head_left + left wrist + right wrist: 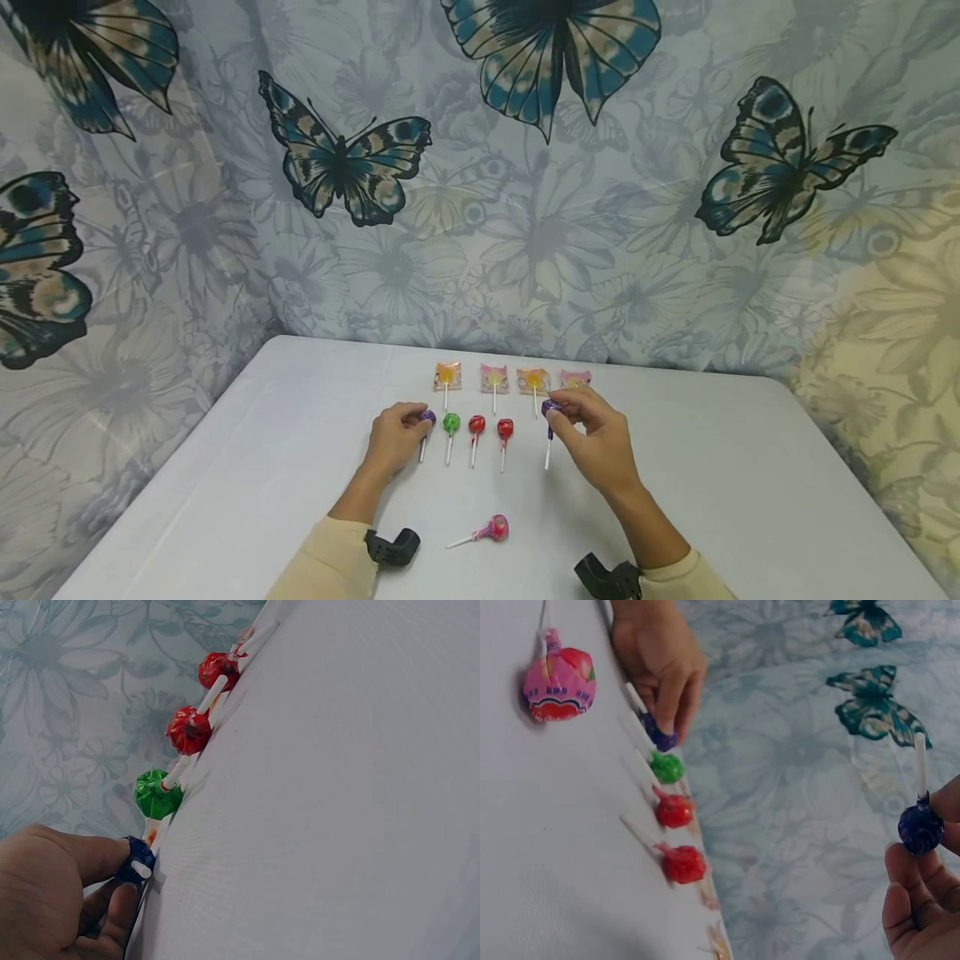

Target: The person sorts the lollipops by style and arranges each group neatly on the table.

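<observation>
My left hand [395, 435] pinches the ball of a purple-wrapped lollipop [140, 864] at the left end of a row, its stick pointing toward me. Thumb and fingers of my right hand [600, 437] hold another purple lollipop [921, 827] by its ball, raised above the table in the right wrist view. Between the hands lie a green lollipop [451, 423] and two red lollipops, one [477, 425] beside the green and the other [506, 428] further right. Nearer to me, a pink lollipop [497, 527] lies on its side, stick to the left.
Behind the row, flat lollipops in clear packets lie along the far edge: an orange one [447, 375], a pink one [494, 378], another orange one [533, 381] and a pink one [576, 378] partly behind my right hand. The white table [247, 467] meets a butterfly-patterned cloth [540, 250].
</observation>
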A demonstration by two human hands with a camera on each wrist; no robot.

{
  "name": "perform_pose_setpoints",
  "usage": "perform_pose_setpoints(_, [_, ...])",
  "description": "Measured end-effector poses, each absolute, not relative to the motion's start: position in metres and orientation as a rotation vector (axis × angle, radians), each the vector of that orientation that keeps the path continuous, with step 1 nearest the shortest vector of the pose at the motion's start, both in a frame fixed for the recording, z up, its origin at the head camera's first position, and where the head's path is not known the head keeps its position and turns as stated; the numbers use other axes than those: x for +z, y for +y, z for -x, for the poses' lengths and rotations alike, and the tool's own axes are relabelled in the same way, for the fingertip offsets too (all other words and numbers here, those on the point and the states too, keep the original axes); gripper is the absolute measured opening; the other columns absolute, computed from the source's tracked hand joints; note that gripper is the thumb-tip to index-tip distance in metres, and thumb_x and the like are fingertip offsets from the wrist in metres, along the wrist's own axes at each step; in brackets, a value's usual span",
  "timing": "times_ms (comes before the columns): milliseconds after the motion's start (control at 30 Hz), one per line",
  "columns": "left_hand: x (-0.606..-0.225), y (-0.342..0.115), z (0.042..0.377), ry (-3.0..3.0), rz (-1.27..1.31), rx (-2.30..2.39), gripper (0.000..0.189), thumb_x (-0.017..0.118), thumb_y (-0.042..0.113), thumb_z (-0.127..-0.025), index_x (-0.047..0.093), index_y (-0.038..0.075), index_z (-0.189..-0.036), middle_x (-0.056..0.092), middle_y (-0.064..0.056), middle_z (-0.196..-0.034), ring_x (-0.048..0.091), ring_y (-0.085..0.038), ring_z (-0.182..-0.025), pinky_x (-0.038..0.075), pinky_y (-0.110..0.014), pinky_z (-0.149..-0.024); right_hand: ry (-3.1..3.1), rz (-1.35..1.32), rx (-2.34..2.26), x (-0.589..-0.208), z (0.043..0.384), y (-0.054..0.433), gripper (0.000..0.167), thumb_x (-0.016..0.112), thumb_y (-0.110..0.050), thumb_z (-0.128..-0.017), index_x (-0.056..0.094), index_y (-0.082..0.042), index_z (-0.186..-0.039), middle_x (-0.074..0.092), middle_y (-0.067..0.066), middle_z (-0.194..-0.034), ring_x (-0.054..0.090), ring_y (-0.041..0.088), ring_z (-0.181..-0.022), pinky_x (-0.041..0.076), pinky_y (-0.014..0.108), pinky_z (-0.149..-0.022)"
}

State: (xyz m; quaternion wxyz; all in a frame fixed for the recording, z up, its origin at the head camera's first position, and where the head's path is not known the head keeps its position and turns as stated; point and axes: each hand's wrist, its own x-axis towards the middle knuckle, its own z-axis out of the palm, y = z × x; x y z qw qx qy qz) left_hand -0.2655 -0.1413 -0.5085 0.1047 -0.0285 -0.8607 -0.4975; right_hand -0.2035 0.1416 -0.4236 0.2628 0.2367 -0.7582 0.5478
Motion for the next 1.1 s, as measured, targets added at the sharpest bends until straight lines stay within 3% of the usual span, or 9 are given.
perform_pose_setpoints(200, [-0.509,-0.141,0.264,-2.537,0.079,-1.485,0.027,0.071,0.003,-0.084,0.07,0.0,-0.111,0.062,-0.001,-0.083,0.056,-0.015,-0.075,0.049,-0.029,-0.067,-2.088,-0.546,1.461,-0.41,0.199,0.132,0.021,0.064,0.017,-0.082,0.067,0.009,-0.101,0.064,0.02,-0.095,0.059,0.025,-0.077,0.05,0.02,-0.071])
perform_pose_setpoints(633, [-0.511,-0.14,0.267,-2.523,0.098,-1.467,0.025,0.071,0.003,-0.084,0.07,0.0,-0.109,0.063,-0.001,-0.084,0.057,-0.015,-0.076,0.05,-0.027,-0.066,-2.136,-0.441,1.479,-0.451,0.235,0.146,0.017,0.069,0.005,-0.085,0.071,0.0,-0.101,0.064,0.006,-0.095,0.063,0.021,-0.078,0.052,0.022,-0.071])
perform_pose_setpoints(900, [-0.511,-0.141,0.268,-2.529,0.086,-1.446,0.026,0.071,0.004,-0.083,0.071,0.001,-0.109,0.063,-0.001,-0.083,0.058,-0.015,-0.076,0.05,-0.029,-0.067,-2.201,-0.399,1.509,-0.455,0.237,0.141,0.019,0.069,0.007,-0.084,0.069,0.007,-0.103,0.065,0.013,-0.094,0.064,0.027,-0.08,0.053,0.027,-0.073])
perform_pose_setpoints(1100, [-0.51,-0.142,0.267,-2.536,0.083,-1.452,0.026,0.071,0.004,-0.084,0.07,0.001,-0.11,0.063,-0.001,-0.084,0.058,-0.015,-0.076,0.05,-0.029,-0.068,-2.285,-0.347,1.52,-0.474,0.247,0.144,0.021,0.07,0.001,-0.086,0.07,0.003,-0.107,0.067,0.011,-0.103,0.066,0.024,-0.087,0.053,0.028,-0.078])
